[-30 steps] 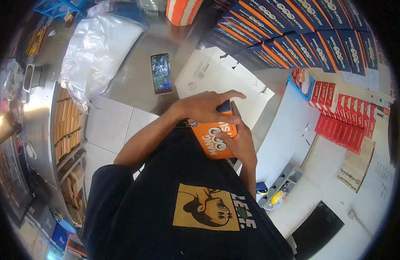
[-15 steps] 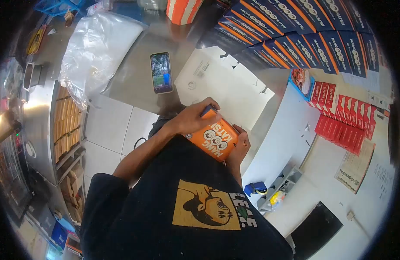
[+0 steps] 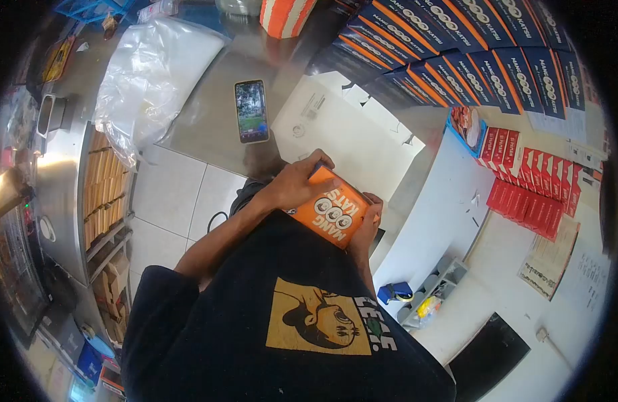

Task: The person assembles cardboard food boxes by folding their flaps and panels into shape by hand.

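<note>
An orange cardboard box (image 3: 332, 211) printed "MANG KATSU" is gripped between both hands, close in front of my black T-shirt. My left hand (image 3: 299, 184) clasps its far left corner, with the thumb across the orange face. On the opposite end, my right hand (image 3: 368, 228) wraps the side, fingers curled over the edge. The underside and the fingertips beneath are hidden. Just beyond the box lies a flat pale cardboard sheet (image 3: 342, 127) on the metal counter. A phone (image 3: 251, 111) with a lit screen is to its left.
Clear plastic bags (image 3: 155, 74) cover the counter's left part. Stacks of dark blue and orange boxes (image 3: 483, 74) fill the far right, with red boxes (image 3: 530, 171) nearby. An orange-and-white striped container (image 3: 285, 17) stands at the back. Shelves with brown packages (image 3: 102, 194) are on the left.
The box has tilted slightly, and my right hand has shifted a little along its end, its fingers higher and closer in. My left hand keeps its hold. The phone's picture differs.
</note>
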